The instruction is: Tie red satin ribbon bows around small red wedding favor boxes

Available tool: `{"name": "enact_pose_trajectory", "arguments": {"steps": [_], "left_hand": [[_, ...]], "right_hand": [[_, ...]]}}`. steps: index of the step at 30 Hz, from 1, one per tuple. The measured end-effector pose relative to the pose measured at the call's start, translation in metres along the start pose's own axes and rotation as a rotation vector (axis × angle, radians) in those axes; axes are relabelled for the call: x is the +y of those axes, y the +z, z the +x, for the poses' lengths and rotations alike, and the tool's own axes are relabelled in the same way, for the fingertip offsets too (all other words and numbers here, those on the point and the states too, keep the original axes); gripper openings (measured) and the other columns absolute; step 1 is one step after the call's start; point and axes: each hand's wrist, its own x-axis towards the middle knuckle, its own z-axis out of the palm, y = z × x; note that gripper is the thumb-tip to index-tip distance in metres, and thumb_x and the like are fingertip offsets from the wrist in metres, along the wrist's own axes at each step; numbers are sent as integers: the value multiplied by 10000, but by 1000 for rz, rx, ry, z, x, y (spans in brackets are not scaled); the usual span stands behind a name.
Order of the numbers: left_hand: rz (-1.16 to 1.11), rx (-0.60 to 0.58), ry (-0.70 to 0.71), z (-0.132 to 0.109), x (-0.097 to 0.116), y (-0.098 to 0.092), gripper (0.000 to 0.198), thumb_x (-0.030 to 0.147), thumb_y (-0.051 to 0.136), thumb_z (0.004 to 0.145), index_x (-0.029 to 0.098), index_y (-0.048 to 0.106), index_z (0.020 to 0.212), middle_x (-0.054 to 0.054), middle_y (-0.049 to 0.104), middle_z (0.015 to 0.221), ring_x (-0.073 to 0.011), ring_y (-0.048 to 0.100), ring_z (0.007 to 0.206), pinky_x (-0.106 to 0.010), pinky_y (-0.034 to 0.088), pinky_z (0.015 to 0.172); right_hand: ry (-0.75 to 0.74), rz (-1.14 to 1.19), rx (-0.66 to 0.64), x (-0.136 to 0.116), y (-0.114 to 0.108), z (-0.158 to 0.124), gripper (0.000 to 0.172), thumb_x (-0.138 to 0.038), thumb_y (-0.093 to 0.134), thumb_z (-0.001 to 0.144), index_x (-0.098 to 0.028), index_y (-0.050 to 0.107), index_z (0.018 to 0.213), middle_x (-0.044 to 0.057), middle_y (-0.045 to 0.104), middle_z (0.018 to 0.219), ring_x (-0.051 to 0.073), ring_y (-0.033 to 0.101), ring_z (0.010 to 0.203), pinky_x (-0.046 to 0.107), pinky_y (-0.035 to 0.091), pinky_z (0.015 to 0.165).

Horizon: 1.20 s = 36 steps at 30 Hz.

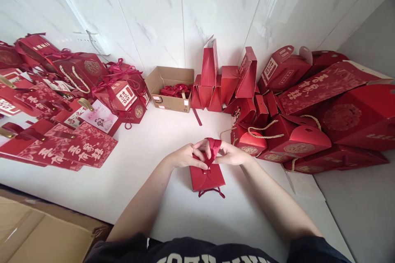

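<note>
Bare forearms [147, 191] angled inward — left fingers [198, 152] curled, right fingers [221, 159] close beside

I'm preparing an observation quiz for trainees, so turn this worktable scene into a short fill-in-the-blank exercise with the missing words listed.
1. The left hand and right hand hold a satiny red ____ at the red box between them.
2. The small open carton stands near the tiled ____.
3. The flat red bags lie to the ____ of that red box.

Missing words: ribbon; wall; left.
</note>
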Motion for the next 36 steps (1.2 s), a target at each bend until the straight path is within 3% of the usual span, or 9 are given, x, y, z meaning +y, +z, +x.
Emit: {"name": "enact_pose_trajectory", "arguments": {"steps": [5,11,21,26,31,36], "left_hand": [[-3,-5,-22,-2,4,0,211,376,828,658,184,778,728,-42,714,873,-216,629,1004,-310,467,952],[-26,-58,31,-1,9,0,190,364,812,687,185,789,745,-65,726,899,-220,635,1016,-316,449,977],[-30,-83,37,0,12,-1,156,335,813,692,194,799,758,-85,632,1206,-231,612,1083,-305,469,942],[-34,-93,70,0,11,-1,152,317,805,703,176,792,760,-80,664,1051,-212,616,1006,-314,469,927],[-50,-74,62,1,10,1,169,312,810,694,157,763,743,-52,667,930,-183,624,911,-316,480,904],[-54,-130,66,-2,12,2,196,314,817,687,141,751,752,-60,684,882,-180,643,862,-299,507,863]], "right_hand": [[9,55,1,-1,-1,0,210,-275,731,816,-170,550,838,151,530,1330,248,529,1236,418,460,968],[28,61,-38,-6,-9,-4,169,-294,737,817,-152,645,819,143,552,1314,245,559,1191,437,436,1005],[6,40,71,0,-22,-9,217,-337,796,753,-151,733,846,84,705,924,184,672,874,333,540,805],[5,-63,44,-8,-14,-7,281,-312,816,732,-178,735,965,81,683,1042,166,652,906,331,528,853],[-35,-42,-5,-11,-4,-2,196,-352,766,786,-181,749,879,98,668,1075,170,643,917,335,531,831],[-31,-45,-13,-15,3,1,285,-410,800,729,-147,716,801,110,681,1052,146,642,795,337,545,785]]}}
